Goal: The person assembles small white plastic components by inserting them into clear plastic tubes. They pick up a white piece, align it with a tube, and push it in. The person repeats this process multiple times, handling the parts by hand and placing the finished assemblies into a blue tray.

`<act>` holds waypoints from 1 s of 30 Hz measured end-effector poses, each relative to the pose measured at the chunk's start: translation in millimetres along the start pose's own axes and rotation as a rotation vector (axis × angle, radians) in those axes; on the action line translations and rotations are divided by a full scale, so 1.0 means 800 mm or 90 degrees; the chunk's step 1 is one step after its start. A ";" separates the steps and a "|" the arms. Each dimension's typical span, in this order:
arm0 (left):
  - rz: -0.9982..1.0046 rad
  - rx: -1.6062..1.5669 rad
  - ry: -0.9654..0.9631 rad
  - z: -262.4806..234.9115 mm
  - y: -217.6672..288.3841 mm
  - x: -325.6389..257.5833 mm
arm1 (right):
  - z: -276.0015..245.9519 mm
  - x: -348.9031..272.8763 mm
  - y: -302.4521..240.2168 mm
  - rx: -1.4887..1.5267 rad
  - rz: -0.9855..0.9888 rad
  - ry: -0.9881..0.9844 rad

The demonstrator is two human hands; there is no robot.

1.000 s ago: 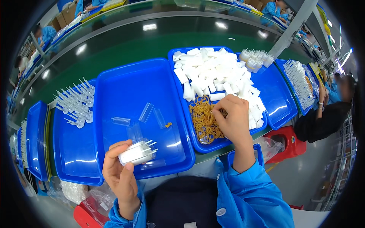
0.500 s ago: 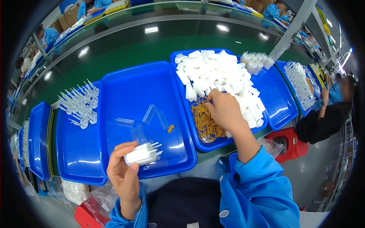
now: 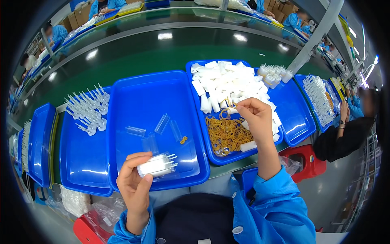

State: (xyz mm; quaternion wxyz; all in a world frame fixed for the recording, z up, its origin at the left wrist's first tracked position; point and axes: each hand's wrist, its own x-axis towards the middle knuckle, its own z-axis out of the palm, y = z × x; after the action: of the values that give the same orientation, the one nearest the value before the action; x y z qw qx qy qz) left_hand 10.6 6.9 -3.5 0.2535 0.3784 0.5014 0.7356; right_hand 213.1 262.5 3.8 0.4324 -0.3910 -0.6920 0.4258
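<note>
My left hand grips a white bundle between thumb and fingers, with several thin white rods poking out of its right end. It is held over the near edge of a large blue tray. Several clear plastic sleeves and a small knot of rubber bands lie in that tray. My right hand pinches a tan rubber band between thumb and forefinger, above a heap of rubber bands. White foam-like pieces fill the rest of the same tray.
Clear-ended white sticks lie in a blue tray on the left. Bundled white pieces stand at the back right beside another blue tray. A green conveyor belt runs behind. Red stools stand below; a co-worker sits at right.
My right hand has lifted up out of the rubber-band heap, with a band now showing at its fingertips. My left hand still holds the bundle in nearly the same place.
</note>
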 end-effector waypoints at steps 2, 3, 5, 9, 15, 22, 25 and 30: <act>-0.004 -0.002 0.000 0.001 0.001 0.001 | 0.000 -0.002 0.001 0.001 -0.016 0.000; -0.006 -0.003 0.000 0.002 0.001 0.001 | 0.000 -0.002 0.003 0.020 -0.033 -0.002; -0.006 0.006 -0.001 0.001 0.001 0.001 | 0.000 -0.003 0.004 0.066 -0.036 -0.013; -0.003 0.016 -0.002 0.001 0.001 0.001 | -0.002 -0.004 0.003 0.184 -0.033 -0.004; -0.095 -0.078 0.009 0.007 0.002 0.004 | -0.004 -0.015 -0.004 0.459 0.104 -0.050; -0.113 -0.141 -0.042 0.016 0.002 0.005 | 0.004 -0.017 -0.002 0.460 0.195 -0.128; -0.108 -0.141 -0.047 0.015 0.000 0.008 | 0.007 -0.017 -0.011 0.451 0.136 -0.130; -0.080 -0.110 -0.042 0.014 -0.004 0.005 | 0.010 -0.038 -0.049 0.334 0.061 -0.212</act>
State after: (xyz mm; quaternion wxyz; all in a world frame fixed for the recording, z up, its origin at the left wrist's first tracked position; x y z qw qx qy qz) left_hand 17.3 17.1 -2.8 0.3472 0.3472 0.4501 0.7459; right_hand 208.6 219.9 29.9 0.3784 -0.2233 -0.6007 0.6679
